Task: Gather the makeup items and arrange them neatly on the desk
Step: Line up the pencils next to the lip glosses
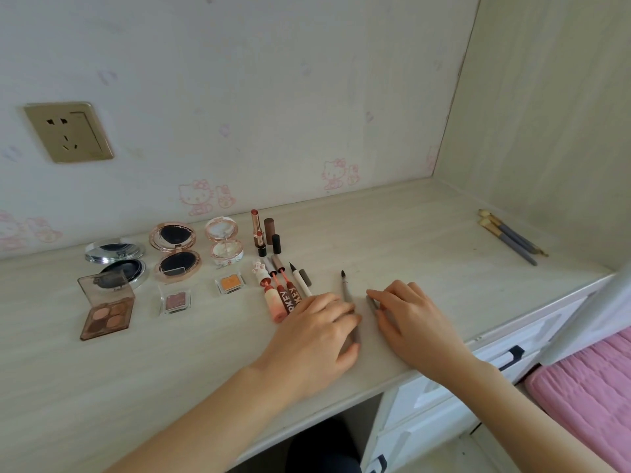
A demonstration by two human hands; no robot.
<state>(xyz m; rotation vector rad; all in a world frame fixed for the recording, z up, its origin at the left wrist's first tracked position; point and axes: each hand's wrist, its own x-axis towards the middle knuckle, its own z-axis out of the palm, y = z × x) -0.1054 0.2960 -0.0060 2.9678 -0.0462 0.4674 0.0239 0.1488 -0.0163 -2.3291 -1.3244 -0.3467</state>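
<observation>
A thin grey liner pen (pixel 346 291) with a dark pointed tip lies on the pale desk (pixel 426 233); my left hand (pixel 317 332) rests over its lower part, fingers fairly straight. My right hand (pixel 406 319) touches a small grey cap (pixel 372 303) with its fingertips, just right of the pen. Left of my hands lie several lip gloss tubes (pixel 280 295) and a white liner pen (pixel 302 283). Behind them stand lipsticks (pixel 256 230). Further left sit open compacts (pixel 176 252), small eyeshadow pans (pixel 229 283) and a brown eyeshadow palette (pixel 107 312).
Three grey-handled makeup brushes (pixel 512 237) lie at the far right of the desk near the side wall. A wall socket (pixel 68 131) sits on the back wall. White drawers (pixel 478 370) and a pink cushion (pixel 587 397) are below right.
</observation>
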